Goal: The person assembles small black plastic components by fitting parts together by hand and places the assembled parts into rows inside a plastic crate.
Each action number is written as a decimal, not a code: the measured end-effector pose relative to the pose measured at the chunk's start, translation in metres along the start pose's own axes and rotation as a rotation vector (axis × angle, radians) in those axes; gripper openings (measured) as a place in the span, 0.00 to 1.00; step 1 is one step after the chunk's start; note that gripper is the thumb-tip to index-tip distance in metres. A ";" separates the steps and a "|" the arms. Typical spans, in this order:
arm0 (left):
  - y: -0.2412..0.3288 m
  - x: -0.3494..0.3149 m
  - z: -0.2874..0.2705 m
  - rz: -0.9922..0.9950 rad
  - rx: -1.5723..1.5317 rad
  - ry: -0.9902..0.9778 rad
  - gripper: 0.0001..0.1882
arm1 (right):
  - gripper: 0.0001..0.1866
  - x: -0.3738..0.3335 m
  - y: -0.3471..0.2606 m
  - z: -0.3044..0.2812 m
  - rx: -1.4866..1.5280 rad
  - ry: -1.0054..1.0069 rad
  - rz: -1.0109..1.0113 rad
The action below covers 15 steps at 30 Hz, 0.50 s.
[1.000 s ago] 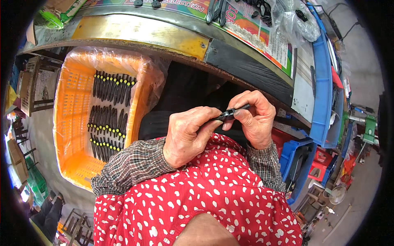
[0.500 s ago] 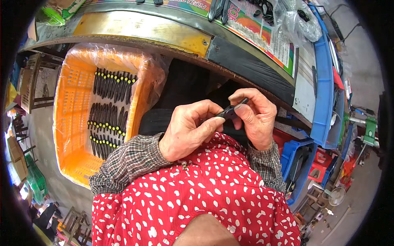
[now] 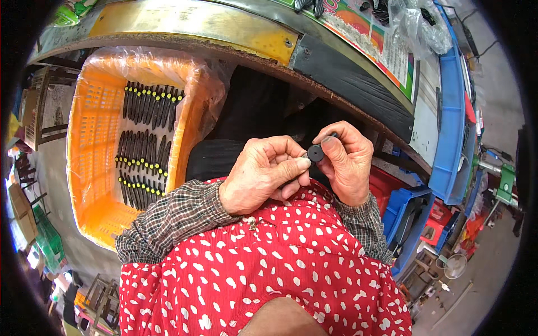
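Note:
Over my lap, both hands meet at a small black part with a round disc end [image 3: 315,153], which has a hole at its centre. My left hand [image 3: 266,175] is closed, its thumb and forefinger pinching the disc's left edge. On the other side, my right hand [image 3: 348,162] is closed too, thumb and fingers on the same part; a dark tip shows between them. Fingers hide the rest of the part. To the left, an orange plastic basket [image 3: 84,168] lined with clear film holds rows of slim black pieces with yellow dots [image 3: 147,106].
A workbench with a metal and dark-covered edge [image 3: 353,84] curves across in front. On it lie a printed sheet [image 3: 400,73], a clear plastic bag [image 3: 420,28] and loose black pieces. Blue bins [image 3: 448,123] stand along the right, another blue bin [image 3: 395,218] lower down.
The black part has been turned between my fingers, so its round disc now shows where a longer side did before. The view has shifted slightly; both hands keep their grip.

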<state>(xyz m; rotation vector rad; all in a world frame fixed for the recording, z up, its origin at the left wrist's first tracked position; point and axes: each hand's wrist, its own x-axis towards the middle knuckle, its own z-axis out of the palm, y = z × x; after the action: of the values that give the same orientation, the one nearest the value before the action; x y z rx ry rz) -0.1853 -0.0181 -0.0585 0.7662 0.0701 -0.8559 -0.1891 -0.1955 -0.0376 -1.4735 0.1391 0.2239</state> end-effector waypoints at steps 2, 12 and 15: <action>0.000 0.001 0.000 -0.019 -0.009 0.008 0.05 | 0.09 0.000 0.003 -0.001 0.011 0.006 0.013; -0.005 0.002 -0.003 -0.056 -0.063 0.060 0.05 | 0.09 0.004 0.016 0.000 0.088 0.003 0.043; -0.002 0.005 -0.004 -0.064 -0.025 0.071 0.04 | 0.09 0.007 0.017 -0.003 0.078 -0.023 0.048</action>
<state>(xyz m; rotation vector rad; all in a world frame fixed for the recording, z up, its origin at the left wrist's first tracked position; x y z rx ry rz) -0.1825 -0.0200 -0.0645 0.7738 0.1687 -0.8871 -0.1862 -0.1972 -0.0555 -1.3905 0.1626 0.2713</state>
